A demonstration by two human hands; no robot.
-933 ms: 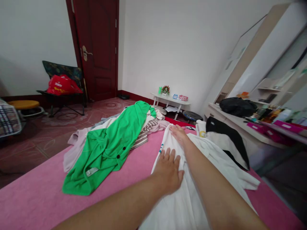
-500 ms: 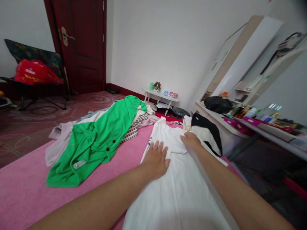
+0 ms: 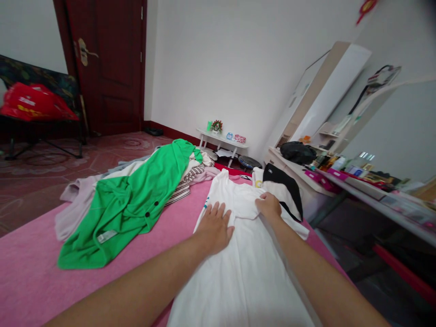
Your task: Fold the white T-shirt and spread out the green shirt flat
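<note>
A white shirt (image 3: 248, 259) lies spread on the pink bed cover, with small blue marks at its left edge. My left hand (image 3: 214, 227) rests flat on the shirt's left part, palm down with the fingers stretched out. At the right of the upper part, my right hand (image 3: 269, 206) is closed on the shirt's fabric, its fingers curled and pressed together. Just beyond that hand lie folded black and white clothes (image 3: 284, 184). To the left, apart from both hands, a green garment (image 3: 136, 195) with dark buttons is draped over other clothes.
The pink bed cover (image 3: 30, 272) extends under the clothes. Along the right stands a dressing table with bottles and a black bag (image 3: 298, 152). A low white table (image 3: 221, 137) is by the far wall. A red bag (image 3: 36, 102) sits on a folding chair at left.
The view has turned slightly to the right, so the room shifts left in the picture. Both hands stay at nearly the same places on the white shirt.
</note>
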